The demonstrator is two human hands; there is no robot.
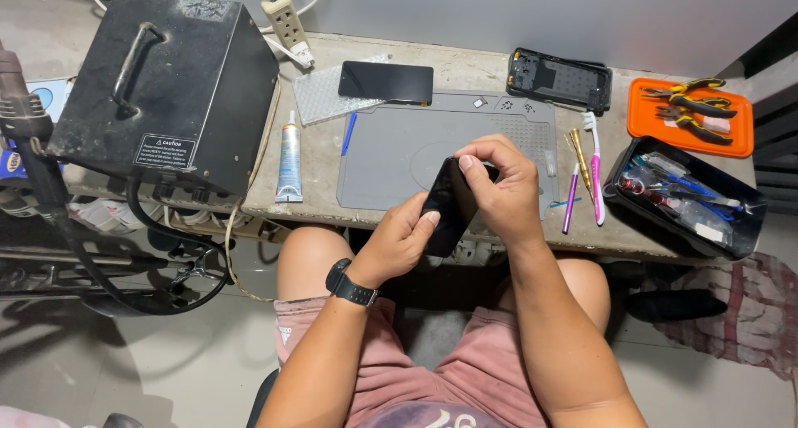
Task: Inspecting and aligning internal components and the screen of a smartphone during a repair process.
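Note:
I hold a black phone (446,205) upright over the near edge of the workbench, above my lap. My left hand (399,245), with a black watch on the wrist, grips its lower end, thumb pressed on the dark face. My right hand (499,187) wraps its upper end, thumb on the top edge. Behind it lies a grey work mat (391,150). At the mat's far edge rests a black screen panel (386,82), and further right a black phone frame (560,80).
A black metal box with a handle (162,83) fills the bench's left. A glue tube (289,158), a power strip (285,19), a pink toothbrush (595,174), an orange tray of pliers (690,116) and a black bin of tools (686,199) surround the mat.

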